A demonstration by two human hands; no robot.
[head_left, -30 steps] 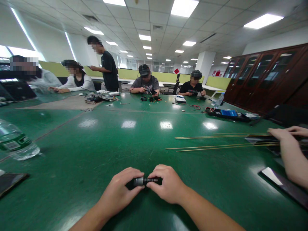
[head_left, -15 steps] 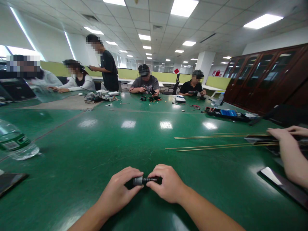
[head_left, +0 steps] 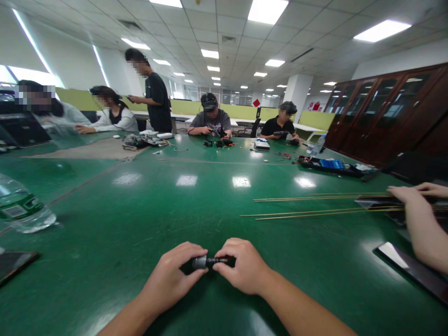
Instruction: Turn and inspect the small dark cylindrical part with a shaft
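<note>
A small dark cylindrical part (head_left: 201, 262) with a grey barrel and a thinner ribbed stem lies crosswise between my hands, low in the middle of the head view. Its exact kind cannot be made out. My left hand (head_left: 177, 266) grips the thick barrel end between thumb and fingers. Thumb and fingertips of my right hand (head_left: 241, 266) pinch the ribbed stem, whose tip shows dimly inside the curl of the hand. Both forearms reach in from the bottom edge over the green table (head_left: 157, 205).
Long thin brass-coloured rods (head_left: 297, 214) lie at right, by another person's hand (head_left: 420, 219). A phone-like slab (head_left: 409, 270) is below them. On the left are a water bottle (head_left: 24, 205) and a dark flat object (head_left: 16, 265). Several people work across the table, near a black tray (head_left: 329, 165).
Both hands keep the same hold on the cylindrical part, with barely any visible shift. At far left, a person's head and a seated person's hands have moved slightly.
</note>
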